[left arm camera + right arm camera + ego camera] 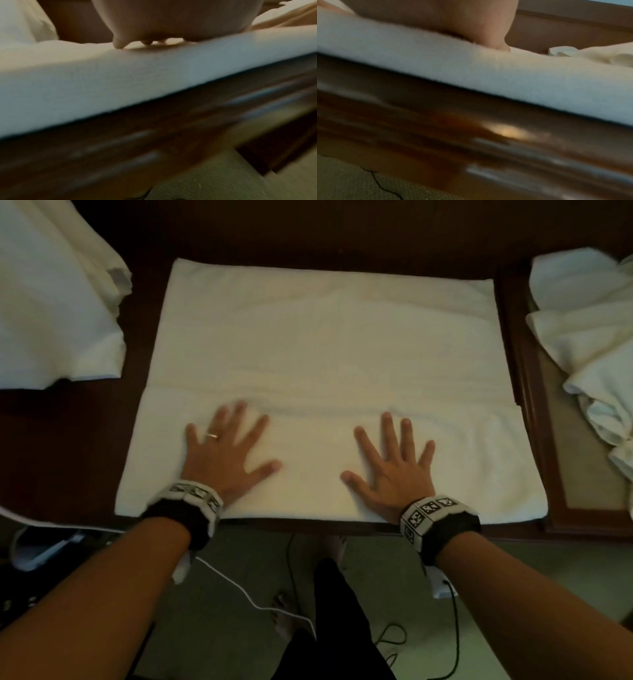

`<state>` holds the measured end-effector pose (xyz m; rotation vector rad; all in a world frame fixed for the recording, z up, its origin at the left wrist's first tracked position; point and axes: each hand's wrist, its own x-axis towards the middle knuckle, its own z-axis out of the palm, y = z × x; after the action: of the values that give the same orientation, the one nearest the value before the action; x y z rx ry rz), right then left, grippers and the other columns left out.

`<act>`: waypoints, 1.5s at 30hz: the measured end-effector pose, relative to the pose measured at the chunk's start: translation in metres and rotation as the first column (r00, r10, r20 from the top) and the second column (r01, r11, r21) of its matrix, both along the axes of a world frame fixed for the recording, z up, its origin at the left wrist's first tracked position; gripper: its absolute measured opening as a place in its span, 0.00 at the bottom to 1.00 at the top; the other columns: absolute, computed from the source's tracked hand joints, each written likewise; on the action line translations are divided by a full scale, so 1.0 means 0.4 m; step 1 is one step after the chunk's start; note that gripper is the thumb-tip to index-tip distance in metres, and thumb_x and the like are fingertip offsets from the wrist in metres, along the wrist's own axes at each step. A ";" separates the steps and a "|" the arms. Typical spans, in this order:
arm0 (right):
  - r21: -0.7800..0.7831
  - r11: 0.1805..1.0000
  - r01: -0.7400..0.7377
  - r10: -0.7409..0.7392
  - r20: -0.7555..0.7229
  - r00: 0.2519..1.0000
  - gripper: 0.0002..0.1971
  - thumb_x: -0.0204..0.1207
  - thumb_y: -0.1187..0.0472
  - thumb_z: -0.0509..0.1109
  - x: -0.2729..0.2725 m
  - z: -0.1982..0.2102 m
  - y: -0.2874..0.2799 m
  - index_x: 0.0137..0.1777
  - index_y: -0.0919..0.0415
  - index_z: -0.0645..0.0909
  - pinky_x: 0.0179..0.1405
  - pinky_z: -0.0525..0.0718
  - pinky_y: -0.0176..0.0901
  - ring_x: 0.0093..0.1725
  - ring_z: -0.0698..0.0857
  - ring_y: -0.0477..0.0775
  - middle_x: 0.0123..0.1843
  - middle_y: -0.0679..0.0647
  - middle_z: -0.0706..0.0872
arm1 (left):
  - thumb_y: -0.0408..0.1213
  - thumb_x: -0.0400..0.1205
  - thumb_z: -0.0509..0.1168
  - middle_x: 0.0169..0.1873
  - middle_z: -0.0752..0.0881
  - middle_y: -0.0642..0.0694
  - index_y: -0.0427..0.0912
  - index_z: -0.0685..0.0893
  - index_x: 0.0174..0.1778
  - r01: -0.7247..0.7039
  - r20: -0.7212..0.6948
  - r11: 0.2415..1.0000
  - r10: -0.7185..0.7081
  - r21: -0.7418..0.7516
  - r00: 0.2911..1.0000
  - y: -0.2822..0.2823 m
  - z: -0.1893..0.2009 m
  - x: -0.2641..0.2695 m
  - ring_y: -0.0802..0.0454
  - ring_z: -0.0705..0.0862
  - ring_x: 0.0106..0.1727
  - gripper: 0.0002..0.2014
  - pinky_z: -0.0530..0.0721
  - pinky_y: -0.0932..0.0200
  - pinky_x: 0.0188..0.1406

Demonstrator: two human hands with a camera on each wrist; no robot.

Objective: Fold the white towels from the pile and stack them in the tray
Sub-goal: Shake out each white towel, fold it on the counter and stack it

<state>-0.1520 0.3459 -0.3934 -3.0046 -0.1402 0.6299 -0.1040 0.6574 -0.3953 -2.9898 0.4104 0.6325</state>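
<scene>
A white towel (pixel 325 344) lies spread flat on the dark wooden table, with its near part folded over as a band along the front edge. My left hand (pixel 227 450) rests flat on that band at the left, fingers spread. My right hand (pixel 394 460) lies flat on the band at the right, fingers spread too. In the left wrist view the towel (pixel 120 75) shows as a thick white edge under my palm (pixel 163 20). The right wrist view shows the same towel edge (pixel 488 73) beneath my hand (pixel 471 24).
A pile of white towels (pixel 51 302) sits at the back left. A wooden tray (pixel 534 405) at the right holds loosely bunched white towels (pixel 589 337). The table's front edge (pixel 308 525) runs just below my wrists. Cables lie on the floor.
</scene>
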 end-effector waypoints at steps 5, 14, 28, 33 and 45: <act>0.005 1.000 0.006 -0.006 0.002 1.000 0.42 0.75 0.20 0.36 0.002 -0.007 -0.006 0.85 0.36 0.32 0.75 0.41 0.86 0.84 0.27 0.69 0.86 0.54 0.26 | 0.83 0.73 0.31 0.88 0.33 0.45 0.62 0.31 0.85 -0.312 -0.003 0.949 0.312 0.049 0.950 0.093 0.036 0.072 0.38 0.39 0.88 0.48 0.46 0.23 0.82; 0.014 0.986 0.167 -0.168 0.069 0.983 0.39 0.79 0.24 0.39 -0.025 -0.011 -0.245 0.86 0.37 0.34 0.84 0.39 0.68 0.86 0.31 0.55 0.87 0.49 0.28 | 0.82 0.74 0.31 0.87 0.31 0.47 0.68 0.31 0.84 0.011 0.041 0.999 -0.009 -0.044 0.999 -0.091 -0.026 -0.032 0.38 0.38 0.88 0.44 0.46 0.21 0.79; 0.026 0.981 0.194 -0.190 -0.101 0.976 0.37 0.81 0.30 0.49 0.021 0.060 -0.169 0.85 0.38 0.38 0.79 0.50 0.80 0.86 0.37 0.66 0.88 0.52 0.33 | 0.83 0.71 0.32 0.87 0.30 0.46 0.66 0.27 0.83 -0.072 -0.049 0.997 0.072 0.014 0.996 -0.015 0.044 -0.018 0.40 0.39 0.88 0.47 0.51 0.28 0.83; -0.004 0.982 0.190 -0.189 -0.128 0.974 0.37 0.80 0.31 0.55 -0.048 0.090 -0.160 0.85 0.38 0.46 0.78 0.64 0.74 0.87 0.48 0.66 0.89 0.52 0.43 | 0.82 0.72 0.34 0.88 0.37 0.46 0.66 0.34 0.85 -0.080 -0.091 0.996 0.083 0.043 0.992 0.002 0.070 -0.113 0.39 0.46 0.88 0.46 0.59 0.32 0.82; -0.053 0.984 0.171 -0.175 -0.096 0.980 0.25 0.82 0.50 0.63 0.212 0.145 -0.187 0.78 0.54 0.69 0.67 0.80 0.60 0.74 0.70 0.61 0.75 0.57 0.69 | 0.68 0.85 0.50 0.89 0.46 0.44 0.59 0.58 0.86 -0.106 -0.118 0.990 0.116 0.089 0.986 0.034 0.108 0.154 0.40 0.49 0.88 0.34 0.58 0.40 0.84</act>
<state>-0.0673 0.2713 -0.3355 -2.9753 0.1412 0.7717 -0.0422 0.6708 -0.3520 -2.9209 0.2181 0.8251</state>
